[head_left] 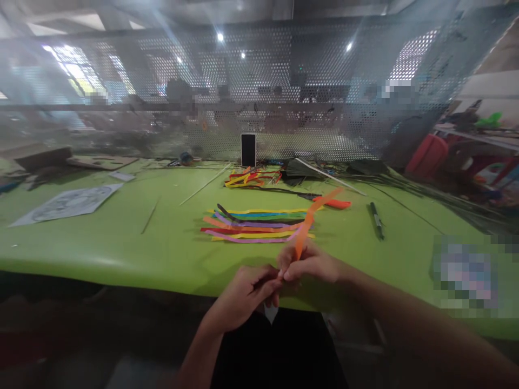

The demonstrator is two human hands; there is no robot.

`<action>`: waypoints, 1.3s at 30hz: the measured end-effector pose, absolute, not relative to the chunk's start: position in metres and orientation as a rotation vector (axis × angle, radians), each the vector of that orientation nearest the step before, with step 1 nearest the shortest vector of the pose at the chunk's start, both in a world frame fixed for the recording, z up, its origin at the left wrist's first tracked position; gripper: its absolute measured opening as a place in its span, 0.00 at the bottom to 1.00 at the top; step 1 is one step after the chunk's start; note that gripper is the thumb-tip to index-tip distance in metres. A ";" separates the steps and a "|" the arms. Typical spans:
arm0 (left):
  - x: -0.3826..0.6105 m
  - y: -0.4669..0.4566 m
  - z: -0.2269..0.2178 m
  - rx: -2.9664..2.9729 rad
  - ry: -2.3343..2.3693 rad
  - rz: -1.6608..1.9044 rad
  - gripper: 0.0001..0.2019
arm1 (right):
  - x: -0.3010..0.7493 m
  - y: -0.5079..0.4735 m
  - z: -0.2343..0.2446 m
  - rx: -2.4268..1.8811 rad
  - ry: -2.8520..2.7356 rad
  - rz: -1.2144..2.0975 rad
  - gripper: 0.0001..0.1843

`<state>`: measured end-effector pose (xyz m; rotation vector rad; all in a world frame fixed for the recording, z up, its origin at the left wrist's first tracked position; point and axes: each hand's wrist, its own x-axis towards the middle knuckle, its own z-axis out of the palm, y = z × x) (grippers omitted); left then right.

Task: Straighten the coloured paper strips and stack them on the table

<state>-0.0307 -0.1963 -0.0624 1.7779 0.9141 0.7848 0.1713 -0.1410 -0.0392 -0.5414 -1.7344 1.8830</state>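
Observation:
My right hand pinches the lower end of a long orange paper strip that rises up and curves away to the right. My left hand is closed against the same spot, fingertips touching the right hand's; a small white point shows below it. Both hands hover over the near edge of the green table. Just beyond them lies a flat row of several coloured paper strips.
A black marker and an orange-red tool lie right of the strips. More strips and a standing phone are at the back by a perforated screen. Thin sticks and a printed sheet lie left.

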 end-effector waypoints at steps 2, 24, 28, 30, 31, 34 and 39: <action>-0.031 -0.195 -0.062 1.776 0.913 0.786 0.14 | 0.171 -0.141 -0.038 -0.558 -1.719 1.883 0.08; -0.031 -0.196 -0.066 1.657 0.868 0.765 0.15 | 0.170 -0.145 -0.036 -0.616 -1.773 1.831 0.07; -0.032 -0.195 -0.066 1.702 0.860 0.762 0.16 | 0.170 -0.145 -0.035 -0.619 -1.791 1.829 0.08; -0.032 -0.195 -0.065 1.711 0.859 0.772 0.15 | 0.170 -0.146 -0.033 -0.618 -1.789 1.829 0.07; -0.032 -0.195 -0.065 1.711 0.863 0.778 0.15 | 0.170 -0.146 -0.033 -0.619 -1.784 1.826 0.07; -0.032 -0.195 -0.065 1.702 0.879 0.784 0.14 | 0.170 -0.146 -0.033 -0.619 -1.781 1.805 0.06; -0.031 -0.195 -0.064 1.708 0.878 0.815 0.14 | 0.171 -0.144 -0.029 -0.570 -1.843 1.720 0.08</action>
